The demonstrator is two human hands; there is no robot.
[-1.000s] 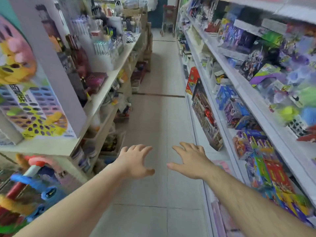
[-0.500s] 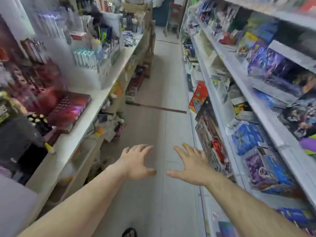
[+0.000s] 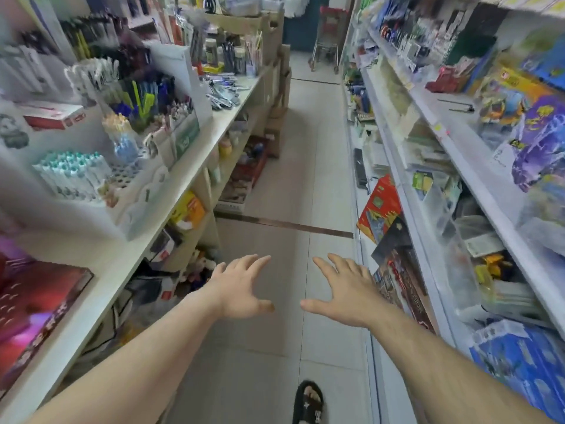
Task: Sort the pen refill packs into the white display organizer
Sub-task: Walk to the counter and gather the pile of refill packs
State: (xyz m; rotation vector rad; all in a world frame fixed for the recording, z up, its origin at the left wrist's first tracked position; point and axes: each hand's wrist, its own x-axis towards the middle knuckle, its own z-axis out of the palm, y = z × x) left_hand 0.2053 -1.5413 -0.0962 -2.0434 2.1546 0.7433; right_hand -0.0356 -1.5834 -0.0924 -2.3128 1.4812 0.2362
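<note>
Both hands, left hand and right hand, hang spread and empty over the aisle floor. The white display organizer sits crowded at the counter's front edge; a hasty reach could topple its pens.

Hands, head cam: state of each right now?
Left hand: open, fingers spread, holding nothing.
Right hand: open, fingers spread, holding nothing.

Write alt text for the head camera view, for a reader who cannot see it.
Two bare hands, left hand and right hand, reach forward open and empty over a shop aisle floor. A white display organizer with pens stands on the left counter; toy-filled shelves line the right. A sandalled foot shows below.
</note>
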